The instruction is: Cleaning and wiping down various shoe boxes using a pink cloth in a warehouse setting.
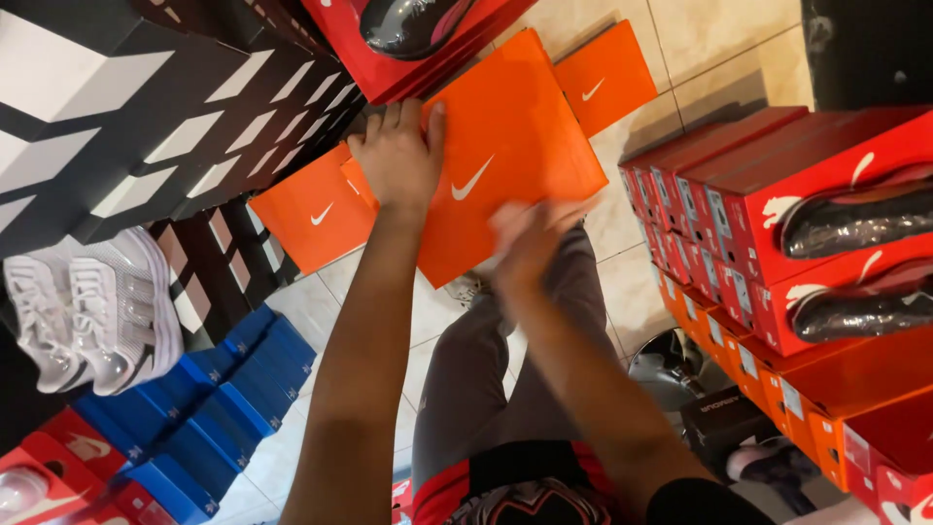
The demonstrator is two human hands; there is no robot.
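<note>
I look down at a large orange shoe box [505, 146] with a white logo, held up in front of me. My left hand [397, 156] grips its left edge, fingers curled over the top. My right hand [530, 238] is blurred at the box's lower edge, touching or just under it; its grip is unclear. Two more orange boxes lie on the tiled floor below, one to the left [311, 219] and one at the upper right [604, 73].
Stacked black-and-white boxes [146, 126] rise at left, with white sneakers [92, 311] and blue boxes [233, 399] beneath. Red and orange boxes [777, 214] with black shoes on top stand at right. A red box with a black shoe [408, 29] sits above. My grey trousers [486, 379] cover the floor.
</note>
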